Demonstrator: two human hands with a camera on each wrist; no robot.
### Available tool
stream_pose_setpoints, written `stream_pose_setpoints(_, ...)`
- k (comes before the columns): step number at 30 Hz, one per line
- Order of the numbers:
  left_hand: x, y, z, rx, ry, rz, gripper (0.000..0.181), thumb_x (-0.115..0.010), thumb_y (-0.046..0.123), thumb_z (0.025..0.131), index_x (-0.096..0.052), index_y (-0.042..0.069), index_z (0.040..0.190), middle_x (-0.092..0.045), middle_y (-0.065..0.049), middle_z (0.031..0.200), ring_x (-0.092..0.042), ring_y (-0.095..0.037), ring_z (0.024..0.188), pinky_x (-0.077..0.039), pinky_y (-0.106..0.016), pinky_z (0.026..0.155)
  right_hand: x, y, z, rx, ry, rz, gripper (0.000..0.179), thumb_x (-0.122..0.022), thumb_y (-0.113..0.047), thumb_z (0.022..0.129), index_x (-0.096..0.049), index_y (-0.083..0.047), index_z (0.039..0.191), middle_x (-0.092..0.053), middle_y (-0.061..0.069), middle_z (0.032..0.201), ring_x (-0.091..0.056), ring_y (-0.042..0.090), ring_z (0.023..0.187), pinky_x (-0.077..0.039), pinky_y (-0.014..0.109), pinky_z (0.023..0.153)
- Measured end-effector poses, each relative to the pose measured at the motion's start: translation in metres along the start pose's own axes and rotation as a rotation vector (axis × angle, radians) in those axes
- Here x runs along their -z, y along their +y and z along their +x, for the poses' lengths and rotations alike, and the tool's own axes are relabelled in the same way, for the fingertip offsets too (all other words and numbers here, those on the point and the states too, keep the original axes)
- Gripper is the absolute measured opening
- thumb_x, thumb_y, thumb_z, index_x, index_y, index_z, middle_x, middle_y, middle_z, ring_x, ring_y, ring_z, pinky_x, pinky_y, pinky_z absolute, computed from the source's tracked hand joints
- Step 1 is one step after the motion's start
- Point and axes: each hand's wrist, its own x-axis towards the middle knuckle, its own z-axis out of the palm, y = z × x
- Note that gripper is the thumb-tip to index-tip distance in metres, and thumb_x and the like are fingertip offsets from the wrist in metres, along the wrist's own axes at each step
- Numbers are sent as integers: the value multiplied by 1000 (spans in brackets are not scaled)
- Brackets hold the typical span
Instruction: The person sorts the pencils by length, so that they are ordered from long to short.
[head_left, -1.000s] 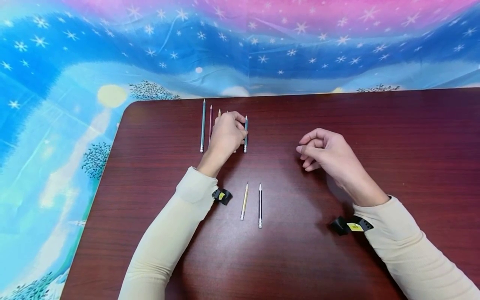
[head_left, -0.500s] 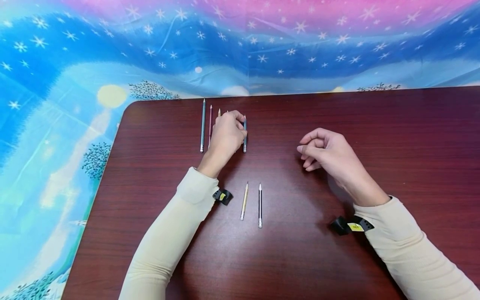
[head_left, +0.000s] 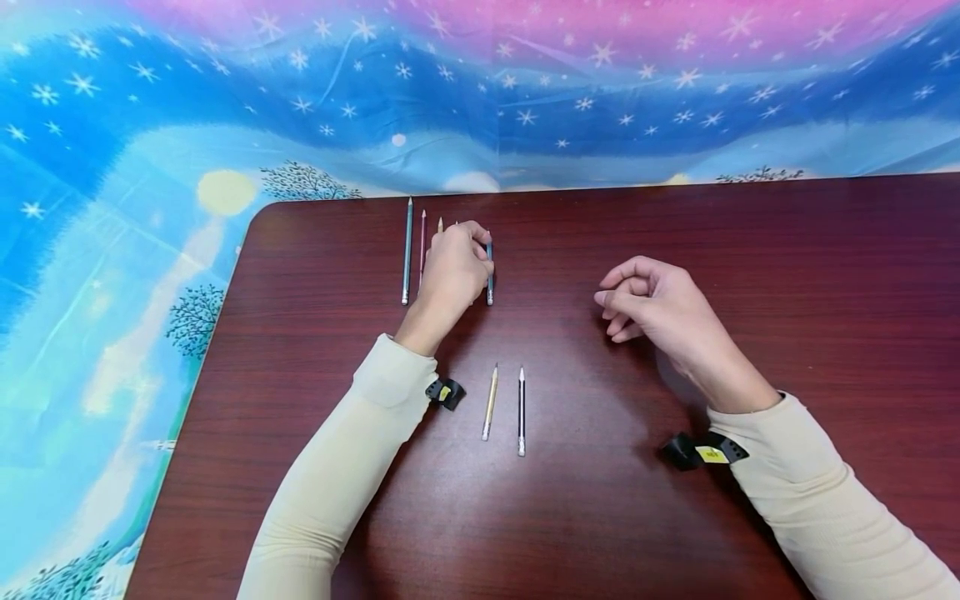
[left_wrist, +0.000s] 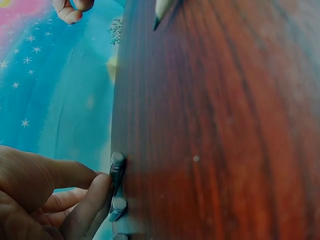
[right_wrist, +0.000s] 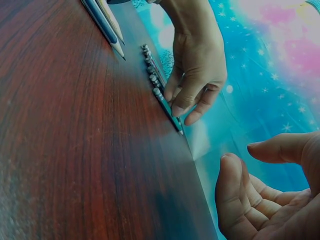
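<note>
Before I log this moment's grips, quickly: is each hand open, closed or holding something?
Left hand: at the rightmost teal pencil; whether it grips or only touches cannot be told.
Right hand: open, holding nothing.

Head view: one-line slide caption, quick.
Left grip touching the short slim teal wooden pencil; right grip apart, holding nothing.

words we can read: none | left yellow label: stuck on the black band by the left sleeve, its marks too tiny to read | right yellow label: on the other black band, by the right sleeve, small dark marks, too blurry to read
</note>
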Motion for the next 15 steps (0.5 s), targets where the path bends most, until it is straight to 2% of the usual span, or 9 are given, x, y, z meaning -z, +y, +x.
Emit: stream_pose_setpoints(15, 0, -1, 1, -6, 10, 10, 25, -69, 1, 93, -71, 11, 116, -70, 0, 89, -67, -18, 80, -57, -33, 75, 0, 1, 0, 0, 0, 3, 19, -63, -5, 99, -55, 5, 113, -66, -7, 72, -66, 10, 59, -62, 26, 59)
